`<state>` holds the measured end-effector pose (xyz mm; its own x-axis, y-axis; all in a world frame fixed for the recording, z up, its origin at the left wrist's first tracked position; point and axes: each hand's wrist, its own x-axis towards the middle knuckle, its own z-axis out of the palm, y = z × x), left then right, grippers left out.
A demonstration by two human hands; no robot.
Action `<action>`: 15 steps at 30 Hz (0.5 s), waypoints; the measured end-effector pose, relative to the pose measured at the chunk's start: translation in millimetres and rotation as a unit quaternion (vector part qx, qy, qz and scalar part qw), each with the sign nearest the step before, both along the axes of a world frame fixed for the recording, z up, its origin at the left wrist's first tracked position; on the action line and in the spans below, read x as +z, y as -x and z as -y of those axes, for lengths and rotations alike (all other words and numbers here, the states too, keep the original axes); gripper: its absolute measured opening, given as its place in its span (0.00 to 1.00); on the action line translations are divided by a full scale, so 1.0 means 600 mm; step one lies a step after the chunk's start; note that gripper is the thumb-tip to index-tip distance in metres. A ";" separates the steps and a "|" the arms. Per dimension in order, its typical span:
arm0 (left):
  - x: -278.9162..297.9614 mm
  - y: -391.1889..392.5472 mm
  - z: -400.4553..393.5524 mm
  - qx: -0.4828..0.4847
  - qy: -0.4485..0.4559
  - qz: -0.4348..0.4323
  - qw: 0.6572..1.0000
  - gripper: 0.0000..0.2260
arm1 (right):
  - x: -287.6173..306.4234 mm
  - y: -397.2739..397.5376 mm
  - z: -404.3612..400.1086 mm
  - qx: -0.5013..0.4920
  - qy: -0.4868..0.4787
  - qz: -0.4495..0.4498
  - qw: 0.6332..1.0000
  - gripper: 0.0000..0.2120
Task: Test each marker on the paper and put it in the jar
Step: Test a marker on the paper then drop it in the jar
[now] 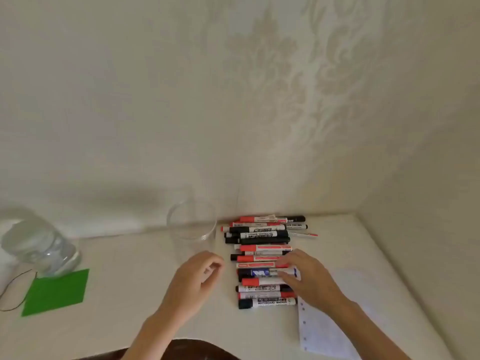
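Reaching into marker row [263,261], your right hand [309,278] rests fingers flat on it, nothing held yet; left hand [197,280] hangs loosely curled, empty (ready for cap, likely). Jar [192,224] just beside row; paper [327,331] near right wrist.

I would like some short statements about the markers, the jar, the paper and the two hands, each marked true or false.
1. The right hand rests on the row of markers. True.
2. The left hand holds a marker. False: it holds nothing.
3. The empty glass jar stands left of the markers. True.
4. The white paper lies left of the markers. False: it lies to their right.
5. The green card is inside the jar. False: it lies on the table.
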<state>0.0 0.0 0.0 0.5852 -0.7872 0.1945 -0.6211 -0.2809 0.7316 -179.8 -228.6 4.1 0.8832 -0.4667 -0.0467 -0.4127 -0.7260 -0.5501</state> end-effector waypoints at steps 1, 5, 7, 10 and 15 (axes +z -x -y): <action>-0.022 0.000 0.024 -0.022 0.007 0.016 1.000 0.05 | -0.022 -0.007 0.001 0.022 0.013 0.012 1.000 0.09; -0.089 0.010 0.098 -0.098 0.021 0.115 0.988 0.06 | -0.087 -0.019 0.018 0.073 0.099 0.041 0.992 0.11; -0.119 0.019 0.106 -0.115 0.036 0.146 0.982 0.07 | -0.111 -0.007 0.022 0.091 0.144 0.069 0.983 0.14; -0.145 0.031 0.105 -0.113 0.054 0.192 0.973 0.09 | -0.131 0.019 0.024 0.095 0.194 0.108 0.971 0.13; -0.159 0.062 0.089 -0.081 0.029 0.248 0.965 0.10 | -0.153 0.055 0.003 0.082 0.210 0.082 0.971 0.09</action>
<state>-37.4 -53.3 -95.4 0.2793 -0.8395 0.4661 -0.9313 -0.1188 0.3443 -212.6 -230.7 -87.7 0.9267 -0.2665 0.2650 -0.2044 -0.9491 -0.2396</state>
